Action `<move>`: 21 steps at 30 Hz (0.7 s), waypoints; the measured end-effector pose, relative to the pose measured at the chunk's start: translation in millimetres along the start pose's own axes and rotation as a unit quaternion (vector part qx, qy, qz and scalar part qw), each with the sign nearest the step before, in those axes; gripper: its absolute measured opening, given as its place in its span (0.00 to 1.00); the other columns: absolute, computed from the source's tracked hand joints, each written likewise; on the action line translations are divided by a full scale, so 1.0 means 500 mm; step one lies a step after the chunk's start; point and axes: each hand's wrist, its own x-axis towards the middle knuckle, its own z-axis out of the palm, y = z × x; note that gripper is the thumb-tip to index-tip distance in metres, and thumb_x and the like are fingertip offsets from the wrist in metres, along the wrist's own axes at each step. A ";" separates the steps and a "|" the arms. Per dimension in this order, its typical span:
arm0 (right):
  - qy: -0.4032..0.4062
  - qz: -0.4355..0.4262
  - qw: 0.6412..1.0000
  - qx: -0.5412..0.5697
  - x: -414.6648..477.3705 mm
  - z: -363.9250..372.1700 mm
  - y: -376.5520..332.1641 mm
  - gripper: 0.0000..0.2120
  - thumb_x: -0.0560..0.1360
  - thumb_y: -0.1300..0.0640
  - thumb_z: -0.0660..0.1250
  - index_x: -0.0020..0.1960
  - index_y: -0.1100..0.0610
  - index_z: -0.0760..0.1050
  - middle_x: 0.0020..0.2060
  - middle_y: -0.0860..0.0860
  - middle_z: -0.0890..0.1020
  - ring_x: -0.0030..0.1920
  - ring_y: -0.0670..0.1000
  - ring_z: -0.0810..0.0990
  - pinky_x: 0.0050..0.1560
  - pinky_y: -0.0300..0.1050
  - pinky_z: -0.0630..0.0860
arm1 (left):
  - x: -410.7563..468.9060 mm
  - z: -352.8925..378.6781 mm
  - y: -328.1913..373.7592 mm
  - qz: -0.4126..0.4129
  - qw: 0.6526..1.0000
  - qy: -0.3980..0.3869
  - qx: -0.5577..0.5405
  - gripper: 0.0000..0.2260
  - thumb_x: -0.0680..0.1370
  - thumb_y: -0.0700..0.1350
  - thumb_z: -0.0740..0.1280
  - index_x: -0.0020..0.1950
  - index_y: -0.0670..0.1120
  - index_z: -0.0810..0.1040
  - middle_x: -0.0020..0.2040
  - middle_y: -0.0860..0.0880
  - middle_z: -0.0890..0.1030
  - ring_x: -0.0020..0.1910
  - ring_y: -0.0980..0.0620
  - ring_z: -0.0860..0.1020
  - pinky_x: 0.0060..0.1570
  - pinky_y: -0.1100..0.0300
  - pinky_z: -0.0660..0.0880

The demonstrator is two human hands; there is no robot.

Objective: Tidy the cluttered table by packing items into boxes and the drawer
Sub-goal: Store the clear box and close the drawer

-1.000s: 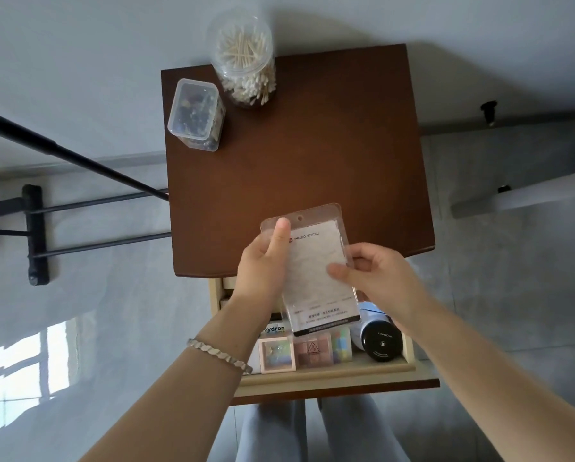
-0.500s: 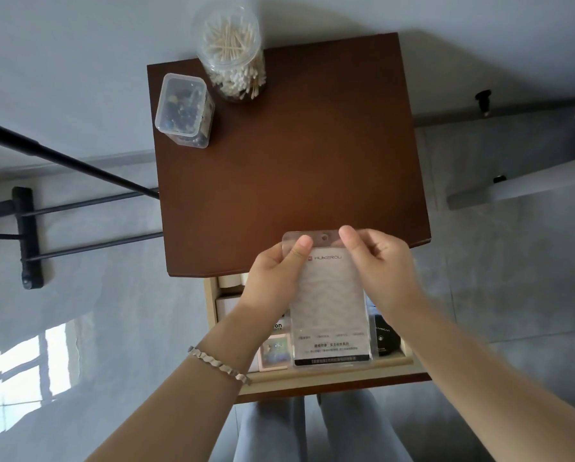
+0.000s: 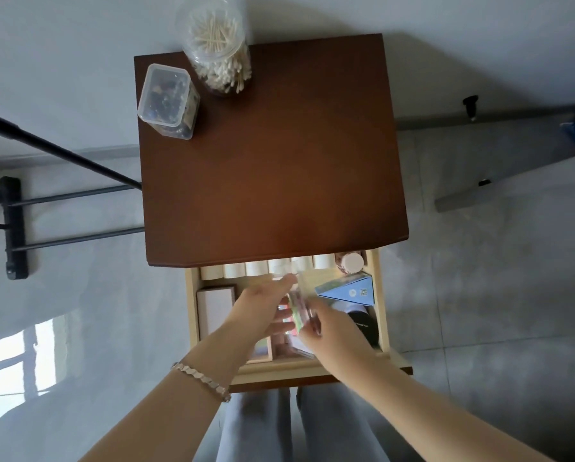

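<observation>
1. Drawer (image 3: 380, 295) is pulled open under the near edge of the bench (image 3: 272, 161). Both hands are over it.
2. Clear packet (image 3: 296, 306) is motion-blurred and stands on edge between the two hands, above the middle of the drawer. Cannot tell if it touches the contents below.
3. Left hand (image 3: 259, 308): fingers (image 3: 281, 282) are fairly straight and spread, lying against the left side of the packet, not curled round it. Bracelet (image 3: 201, 381) is on this wrist.
4. Right hand (image 3: 332, 335): fingers (image 3: 314, 323) are curled narrow on the near end of the packet and look to be pinching it. Blur hides the exact contact.
5. Along the back of the drawer is a row of white rolls (image 3: 269, 268), with a pink-capped jar (image 3: 352, 261) at its right end.
6. On the drawer's right side are a blue triangular box (image 3: 349, 290) and, nearer, a black round item (image 3: 362, 325).
7. On the drawer's left side is a white box (image 3: 214, 305). A pink-framed box (image 3: 262, 350) is near the front, partly under the left wrist.
8. At the bench's far left corner, a round cotton swab jar (image 3: 217, 45) and a clear lidded tub (image 3: 167, 101) of dark bits stand just beside each other.
9. Black stand (image 3: 12, 228) is on the floor to the left of the bench.
</observation>
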 end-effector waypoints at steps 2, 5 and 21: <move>0.014 0.082 0.987 0.138 0.016 -0.001 0.037 0.13 0.78 0.58 0.58 0.62 0.58 0.68 0.45 0.47 0.77 0.40 0.41 0.74 0.36 0.30 0.70 | 0.008 -0.006 -0.026 -0.009 1.000 0.020 -0.011 0.06 0.78 0.49 0.64 0.47 0.47 0.76 0.50 0.46 0.80 0.49 0.47 0.81 0.47 0.55 0.79; 0.055 0.151 0.961 0.226 0.045 -0.003 0.096 0.16 0.78 0.63 0.57 0.66 0.57 0.65 0.57 0.54 0.77 0.45 0.45 0.75 0.32 0.30 0.70 | 0.037 -0.034 -0.089 -0.024 0.994 0.105 0.019 0.06 0.79 0.43 0.60 0.47 0.44 0.75 0.47 0.43 0.79 0.49 0.45 0.79 0.52 0.51 0.77; -0.069 -0.106 0.947 -0.296 0.167 0.122 0.167 0.28 0.77 0.64 0.59 0.74 0.53 0.56 0.67 0.52 0.65 0.69 0.52 0.62 0.67 0.47 0.65 | 0.149 -0.075 -0.235 -0.018 0.979 0.144 0.144 0.08 0.78 0.43 0.59 0.54 0.47 0.76 0.45 0.47 0.81 0.47 0.46 0.79 0.50 0.53 0.77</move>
